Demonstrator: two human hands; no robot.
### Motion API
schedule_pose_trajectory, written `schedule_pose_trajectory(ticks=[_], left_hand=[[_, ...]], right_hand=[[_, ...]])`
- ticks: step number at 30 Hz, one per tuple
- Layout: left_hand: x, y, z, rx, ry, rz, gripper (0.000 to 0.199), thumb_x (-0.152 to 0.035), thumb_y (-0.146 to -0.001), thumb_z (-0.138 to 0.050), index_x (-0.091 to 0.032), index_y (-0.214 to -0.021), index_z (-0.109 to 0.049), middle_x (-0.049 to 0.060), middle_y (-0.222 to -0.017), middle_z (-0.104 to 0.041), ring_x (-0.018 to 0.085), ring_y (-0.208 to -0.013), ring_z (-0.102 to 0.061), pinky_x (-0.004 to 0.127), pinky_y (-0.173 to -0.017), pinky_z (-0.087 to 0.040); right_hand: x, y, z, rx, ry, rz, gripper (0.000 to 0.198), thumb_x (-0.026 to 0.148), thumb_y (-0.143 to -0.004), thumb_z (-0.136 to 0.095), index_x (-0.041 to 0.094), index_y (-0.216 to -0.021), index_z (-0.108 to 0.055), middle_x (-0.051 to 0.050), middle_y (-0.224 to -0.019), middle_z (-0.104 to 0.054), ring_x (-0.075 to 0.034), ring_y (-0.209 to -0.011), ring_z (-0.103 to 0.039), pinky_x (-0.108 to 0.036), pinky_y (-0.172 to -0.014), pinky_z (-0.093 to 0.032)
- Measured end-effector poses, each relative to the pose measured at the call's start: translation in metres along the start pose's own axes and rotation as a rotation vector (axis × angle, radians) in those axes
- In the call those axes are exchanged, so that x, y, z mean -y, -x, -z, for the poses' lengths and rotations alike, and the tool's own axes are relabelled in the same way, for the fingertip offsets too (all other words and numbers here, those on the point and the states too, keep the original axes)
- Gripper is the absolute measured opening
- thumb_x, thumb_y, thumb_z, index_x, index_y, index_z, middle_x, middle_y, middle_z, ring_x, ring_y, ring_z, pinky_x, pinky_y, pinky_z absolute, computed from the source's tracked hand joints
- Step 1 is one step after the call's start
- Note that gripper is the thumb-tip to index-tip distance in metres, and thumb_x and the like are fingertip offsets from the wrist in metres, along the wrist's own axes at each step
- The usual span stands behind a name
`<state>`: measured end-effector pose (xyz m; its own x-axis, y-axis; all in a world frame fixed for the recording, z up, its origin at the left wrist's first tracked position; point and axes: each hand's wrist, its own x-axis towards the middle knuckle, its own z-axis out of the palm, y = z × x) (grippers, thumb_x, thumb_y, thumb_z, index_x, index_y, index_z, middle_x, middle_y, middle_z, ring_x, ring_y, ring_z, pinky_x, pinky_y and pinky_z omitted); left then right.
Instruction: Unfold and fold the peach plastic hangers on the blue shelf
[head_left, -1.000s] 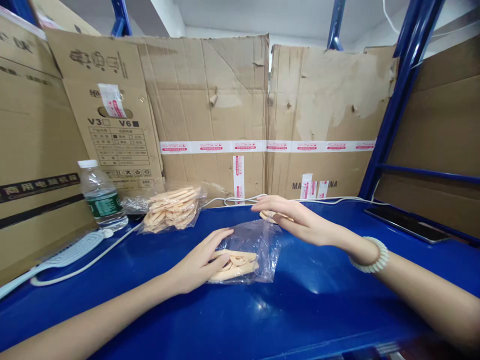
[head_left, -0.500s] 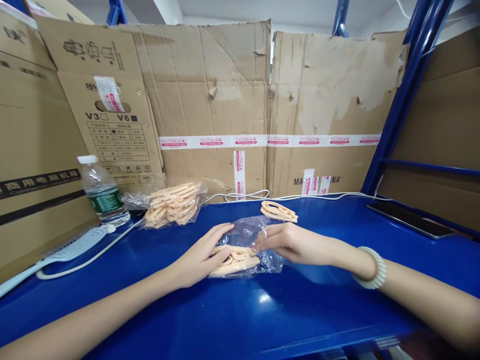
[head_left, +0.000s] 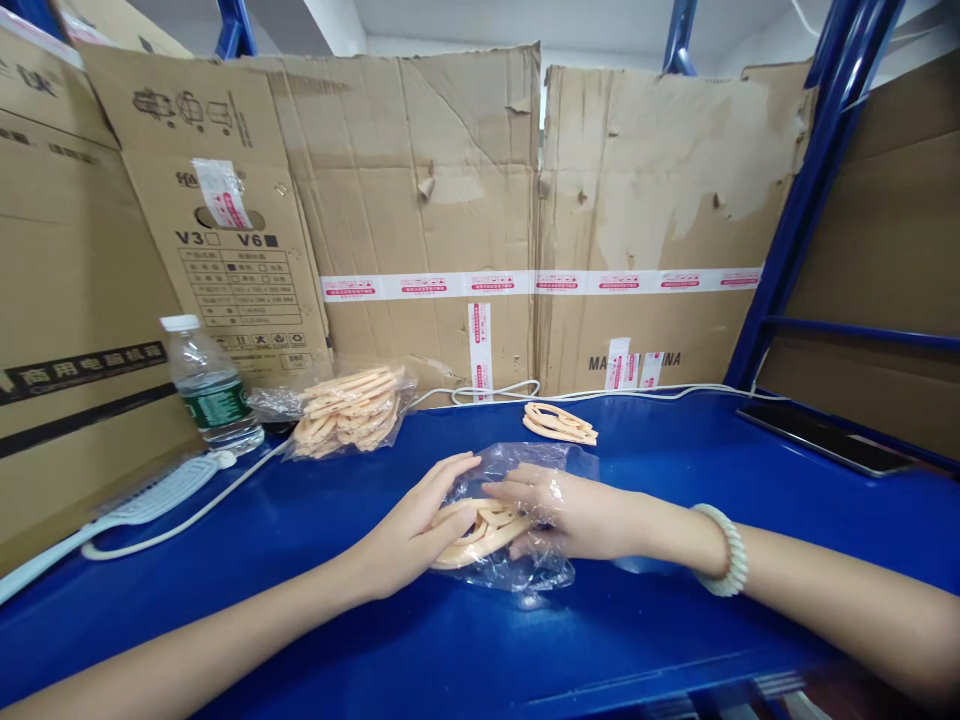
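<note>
A bundle of flat, cream-coloured looped pieces (head_left: 480, 548) lies low over the blue table, in front of me. My left hand (head_left: 420, 525) grips the bundle's left end, thumb on the near side and fingers behind. A clear plastic bag (head_left: 517, 577) spreads around the bundle's right part. Inside the bag's mouth is my right hand (head_left: 577, 510), film glinting over its knuckles, with fingers and thumb around the bundle's right end. Some fingertips are hidden behind the pieces and the film. Just beyond the hands lies another small stack of looped pieces (head_left: 559, 424).
At the back left sits a clear bag full of similar pieces (head_left: 352, 410). Left of it stand a water bottle (head_left: 214, 395) and a pale blue hairbrush (head_left: 161, 490). A black phone (head_left: 825, 440) lies at the right. Cardboard (head_left: 427, 200) and a white cable (head_left: 645, 395) line the back.
My right hand has gone from pinching the bag's edge to inside the bag, around the bundle's right end. Bag and bundle have shifted slightly right and nearer to me.
</note>
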<state>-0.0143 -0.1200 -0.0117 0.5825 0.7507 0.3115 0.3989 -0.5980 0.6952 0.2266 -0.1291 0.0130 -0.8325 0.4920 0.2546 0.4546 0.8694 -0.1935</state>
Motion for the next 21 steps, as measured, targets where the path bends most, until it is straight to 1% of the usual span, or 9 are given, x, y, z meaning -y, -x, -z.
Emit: schedule_pose_trajectory(ticks=[2,4,7,9,11,13,15,18,21], left_hand=[[-0.004,0.000,-0.002,-0.014,0.147,0.059,0.050,-0.040,-0.091,-0.050,-0.026,-0.137,-0.041,0.006,-0.148,-0.037,0.027,-0.138,-0.029,0.045,-0.116,-0.020],[-0.009,0.000,-0.003,-0.041,0.345,0.133,0.051,-0.041,-0.088,-0.054,-0.025,-0.135,-0.043,0.008,-0.146,-0.040,0.028,-0.138,-0.029,0.046,-0.114,-0.024],[-0.013,-0.002,-0.002,-0.146,0.626,0.284,0.050,-0.036,-0.084,-0.059,-0.023,-0.131,-0.045,0.009,-0.146,-0.040,0.027,-0.137,-0.032,0.043,-0.112,-0.029],[-0.016,-0.004,0.000,-0.206,0.773,0.398,0.050,-0.033,-0.083,-0.061,-0.022,-0.130,-0.045,0.011,-0.144,-0.042,0.026,-0.132,-0.041,0.040,-0.110,-0.032],[-0.017,-0.005,0.002,-0.218,0.879,0.496,0.054,-0.030,-0.082,-0.063,-0.020,-0.131,-0.043,0.014,-0.137,-0.049,0.025,-0.120,-0.054,0.039,-0.106,-0.038],[-0.018,-0.006,0.003,-0.214,0.920,0.550,0.059,-0.028,-0.081,-0.067,-0.018,-0.133,-0.041,0.016,-0.130,-0.056,0.024,-0.105,-0.062,0.039,-0.102,-0.042],[-0.019,-0.006,0.004,-0.215,0.907,0.556,0.061,-0.026,-0.078,-0.070,-0.018,-0.132,-0.042,0.016,-0.126,-0.059,0.022,-0.099,-0.064,0.039,-0.100,-0.044],[-0.019,-0.006,0.005,-0.209,0.864,0.506,0.061,-0.025,-0.076,-0.073,-0.017,-0.129,-0.045,0.015,-0.118,-0.065,0.023,-0.104,-0.062,0.040,-0.102,-0.042],[-0.018,-0.006,0.008,-0.233,0.816,0.455,0.055,-0.025,-0.075,-0.073,-0.016,-0.124,-0.049,0.013,-0.109,-0.068,0.024,-0.108,-0.061,0.042,-0.104,-0.040]], right_hand=[[0.003,-0.001,-0.002,0.003,0.020,-0.041,0.052,0.031,-0.085,-0.066,0.007,-0.128,-0.049,-0.018,-0.114,-0.055,-0.025,-0.102,-0.056,-0.040,-0.089,-0.048],[0.007,0.000,-0.002,0.044,0.020,-0.085,0.046,0.031,-0.087,-0.063,0.008,-0.124,-0.051,-0.015,-0.108,-0.056,-0.023,-0.093,-0.058,-0.037,-0.082,-0.051],[0.012,0.004,-0.002,0.077,0.018,-0.091,0.040,0.028,-0.088,-0.060,0.007,-0.121,-0.050,-0.016,-0.106,-0.055,-0.022,-0.089,-0.059,-0.036,-0.079,-0.052],[0.014,0.009,-0.002,0.046,0.021,-0.060,0.036,0.027,-0.090,-0.056,0.007,-0.119,-0.049,-0.018,-0.107,-0.055,-0.024,-0.092,-0.059,-0.038,-0.080,-0.051],[0.015,0.014,-0.003,0.017,0.018,-0.039,0.032,0.029,-0.092,-0.052,0.008,-0.116,-0.050,-0.018,-0.108,-0.055,-0.024,-0.093,-0.058,-0.038,-0.081,-0.051],[0.016,0.016,-0.002,0.009,0.004,-0.031,0.029,0.030,-0.093,-0.049,0.010,-0.114,-0.049,-0.017,-0.107,-0.055,-0.023,-0.090,-0.058,-0.036,-0.079,-0.050],[0.019,0.016,0.000,0.028,-0.017,-0.036,0.024,0.027,-0.093,-0.048,0.011,-0.112,-0.049,-0.014,-0.103,-0.056,-0.020,-0.085,-0.058,-0.033,-0.077,-0.050],[0.026,0.013,0.006,0.052,-0.044,-0.057,0.017,0.022,-0.093,-0.045,0.013,-0.107,-0.049,-0.011,-0.097,-0.057,-0.018,-0.080,-0.056,-0.030,-0.073,-0.049],[0.033,0.012,0.012,0.022,-0.056,-0.070,0.018,0.022,-0.093,-0.043,0.014,-0.107,-0.051,-0.011,-0.101,-0.058,-0.018,-0.083,-0.056,-0.029,-0.076,-0.049]])
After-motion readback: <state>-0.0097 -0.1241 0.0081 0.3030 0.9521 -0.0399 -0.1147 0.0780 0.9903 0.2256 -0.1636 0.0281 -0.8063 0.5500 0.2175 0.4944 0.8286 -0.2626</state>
